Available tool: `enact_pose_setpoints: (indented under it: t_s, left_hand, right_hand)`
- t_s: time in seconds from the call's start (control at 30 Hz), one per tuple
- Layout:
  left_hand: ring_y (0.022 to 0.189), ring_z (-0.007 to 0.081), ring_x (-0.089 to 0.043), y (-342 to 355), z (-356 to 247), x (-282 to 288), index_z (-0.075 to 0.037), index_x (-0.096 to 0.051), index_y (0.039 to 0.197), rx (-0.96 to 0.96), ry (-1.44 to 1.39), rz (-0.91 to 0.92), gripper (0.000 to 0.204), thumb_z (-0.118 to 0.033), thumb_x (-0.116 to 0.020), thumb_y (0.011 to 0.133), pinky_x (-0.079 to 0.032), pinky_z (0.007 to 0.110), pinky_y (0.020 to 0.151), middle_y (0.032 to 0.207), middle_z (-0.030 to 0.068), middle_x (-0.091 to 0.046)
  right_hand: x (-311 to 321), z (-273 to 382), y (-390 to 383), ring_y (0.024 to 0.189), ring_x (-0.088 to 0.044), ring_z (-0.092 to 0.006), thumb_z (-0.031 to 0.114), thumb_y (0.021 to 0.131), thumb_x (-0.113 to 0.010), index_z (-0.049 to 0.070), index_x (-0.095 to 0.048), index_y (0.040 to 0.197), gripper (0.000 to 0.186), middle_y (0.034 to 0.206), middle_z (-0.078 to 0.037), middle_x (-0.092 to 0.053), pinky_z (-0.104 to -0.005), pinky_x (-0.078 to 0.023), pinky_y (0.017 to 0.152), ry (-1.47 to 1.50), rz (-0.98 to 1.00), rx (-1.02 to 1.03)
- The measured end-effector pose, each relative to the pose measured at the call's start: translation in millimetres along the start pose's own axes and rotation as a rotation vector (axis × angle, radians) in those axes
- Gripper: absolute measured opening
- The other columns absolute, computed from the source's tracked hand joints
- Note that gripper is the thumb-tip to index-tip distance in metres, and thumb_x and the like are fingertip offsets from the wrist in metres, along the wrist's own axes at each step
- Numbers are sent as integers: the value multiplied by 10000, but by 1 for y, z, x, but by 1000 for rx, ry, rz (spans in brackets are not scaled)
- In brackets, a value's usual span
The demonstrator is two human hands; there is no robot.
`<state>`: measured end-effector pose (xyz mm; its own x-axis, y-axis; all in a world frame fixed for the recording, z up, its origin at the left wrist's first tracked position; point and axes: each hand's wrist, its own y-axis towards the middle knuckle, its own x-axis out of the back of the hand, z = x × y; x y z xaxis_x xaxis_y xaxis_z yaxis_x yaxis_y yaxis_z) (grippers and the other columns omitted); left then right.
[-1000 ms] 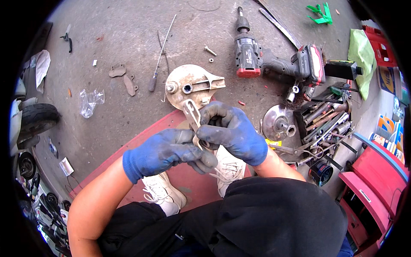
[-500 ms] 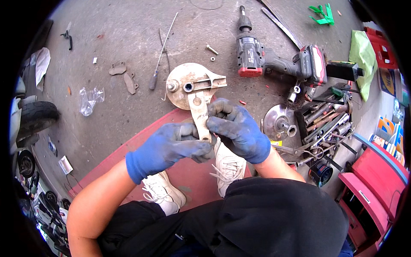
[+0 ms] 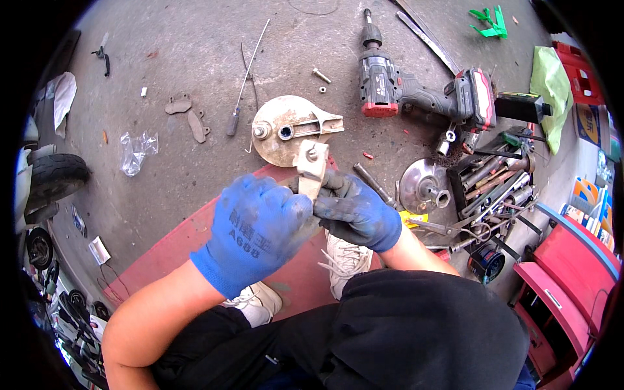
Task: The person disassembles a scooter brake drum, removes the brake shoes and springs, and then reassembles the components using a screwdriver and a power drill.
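Observation:
My left hand [image 3: 257, 227], in a blue work glove, curls its fingers round the lower part of a beige metal bracket [image 3: 311, 169] that stands raised with a bolt end showing near its top. My gloved right hand [image 3: 357, 214] grips the same bracket from the right, thumb and fingertips close together at its lower part, partly hidden. Just beyond them a dirty round brake plate [image 3: 273, 146] with a slotted arm lies on the concrete. Beside my right hand lies a steel rod [image 3: 369, 179].
A cordless impact tool [image 3: 380, 84], a toolbox of wrenches [image 3: 494, 175] and a metal disc [image 3: 413, 188] lie right. Screwdriver [image 3: 233, 123], brake pads [image 3: 198, 127] and plastic bag [image 3: 133, 156] lie left, near a tire [image 3: 58, 172]. A red mat [image 3: 169, 263] lies under my shoes.
The bracket has been turned, its bolt end now facing up. My left hand has rolled over to show its back. My right hand has shifted slightly down, uncovering the steel rod.

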<state>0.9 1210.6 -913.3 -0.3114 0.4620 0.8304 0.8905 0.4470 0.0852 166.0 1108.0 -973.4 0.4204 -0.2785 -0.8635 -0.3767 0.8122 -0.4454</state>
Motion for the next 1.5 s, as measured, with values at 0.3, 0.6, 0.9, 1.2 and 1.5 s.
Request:
enact_pose_setpoints:
  t_s: [0.3,0.6,0.9,1.2,1.5]
  left_hand:
    - [601,258,-513,-4,0,1,-134,-506,906,-64,-100,-75,436,-122,-853,643,-379,389,558,717,52,-499]
    - [611,258,-518,-5,-1,1,-127,-497,854,-69,-82,-86,413,-132,-852,642,-383,392,561,723,52,-492]
    - [596,246,-493,-2,-2,0,-130,-487,810,-52,-161,-127,412,-117,-866,651,-366,383,553,706,43,-494]
    - [573,247,-477,-5,-4,-4,-125,-503,775,95,-268,-143,393,-155,-878,658,-359,376,541,632,40,-464]
    - [728,329,-641,-17,30,-5,-57,-643,901,408,-309,372,253,-285,-725,826,-495,412,665,794,141,-651]
  right_hand:
    - [8,-2,-4,1173,-605,-180,120,911,-672,15,-486,1371,507,1293,-88,-605,-319,-492,992,80,82,7]
    - [5,-3,-3,1174,-606,-183,119,908,-673,8,-481,1374,516,1293,-92,-604,-320,-492,996,78,84,19]
    - [6,0,-3,1166,-604,-190,83,921,-647,3,-488,1362,475,1290,-85,-608,-306,-488,984,19,97,12]
    - [5,-1,-5,1152,-604,-210,130,894,-685,-5,-532,1316,469,1240,-123,-612,-347,-486,975,-285,51,136]
    - [-11,12,25,803,-628,-125,132,881,-679,-30,-544,1122,320,934,-97,-646,-285,-528,719,-694,-380,-7]
